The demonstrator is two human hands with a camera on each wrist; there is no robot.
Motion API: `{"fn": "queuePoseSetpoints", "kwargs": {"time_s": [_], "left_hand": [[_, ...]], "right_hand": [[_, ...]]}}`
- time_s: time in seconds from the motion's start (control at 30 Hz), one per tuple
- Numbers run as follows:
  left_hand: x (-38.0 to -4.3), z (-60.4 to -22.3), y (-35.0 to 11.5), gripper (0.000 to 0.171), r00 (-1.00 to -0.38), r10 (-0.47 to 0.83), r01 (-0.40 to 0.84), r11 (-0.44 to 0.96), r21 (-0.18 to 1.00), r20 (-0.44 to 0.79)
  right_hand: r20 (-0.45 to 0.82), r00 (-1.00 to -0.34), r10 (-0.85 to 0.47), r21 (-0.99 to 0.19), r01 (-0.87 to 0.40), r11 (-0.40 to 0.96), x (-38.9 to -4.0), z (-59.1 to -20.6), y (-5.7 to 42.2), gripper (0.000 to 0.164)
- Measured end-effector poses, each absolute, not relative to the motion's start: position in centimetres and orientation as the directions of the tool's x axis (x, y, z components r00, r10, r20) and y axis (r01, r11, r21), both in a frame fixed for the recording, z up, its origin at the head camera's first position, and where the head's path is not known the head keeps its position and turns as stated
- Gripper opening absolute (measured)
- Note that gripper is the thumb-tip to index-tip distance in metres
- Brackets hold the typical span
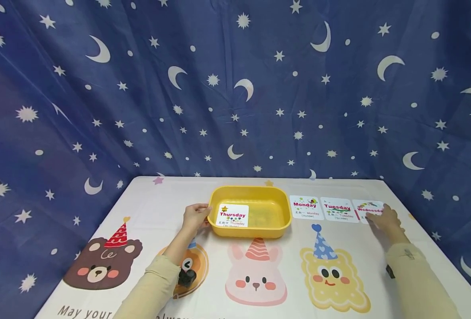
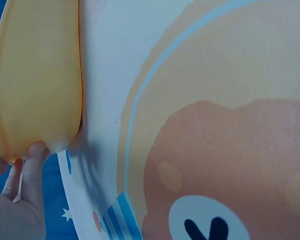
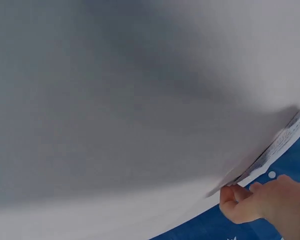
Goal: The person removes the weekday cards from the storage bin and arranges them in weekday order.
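A yellow plastic basin (image 1: 269, 231) stands near the far side of the table, with a Thursday card (image 1: 232, 215) lying inside its left part. My left hand (image 1: 196, 217) grips the basin's left end; in the left wrist view its fingers (image 2: 34, 167) press against the basin wall (image 2: 37, 80). To the right of the basin, a Monday card (image 1: 306, 207), a Tuesday card (image 1: 339, 209) and a Wednesday card (image 1: 364, 206) form a row. My right hand (image 1: 387, 221) pinches the right side of the Wednesday card and covers part of its print.
A white tablecloth (image 1: 135, 208) printed with cartoon animals and party hats covers the table. Behind and beside it hangs a dark blue curtain (image 1: 219, 88) with moons and stars, close to the table's far edge.
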State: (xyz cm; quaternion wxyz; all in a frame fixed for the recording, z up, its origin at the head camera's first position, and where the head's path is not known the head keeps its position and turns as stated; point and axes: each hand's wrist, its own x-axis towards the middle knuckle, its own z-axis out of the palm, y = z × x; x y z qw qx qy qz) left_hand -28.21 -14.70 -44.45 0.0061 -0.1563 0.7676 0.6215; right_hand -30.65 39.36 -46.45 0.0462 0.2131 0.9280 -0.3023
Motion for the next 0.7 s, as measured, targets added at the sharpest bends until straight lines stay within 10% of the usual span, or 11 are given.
{"fn": "queuePoseSetpoints", "kwargs": {"time_s": [0.7], "left_hand": [[-28.1,-44.4,-14.7,0.028,-0.95,-0.237,-0.247,0.172,0.954,-0.203]], "right_hand": [[0.031,-0.957,0.288,-0.565,0.221,0.795,-28.5,-45.6,37.3,0.062]]}}
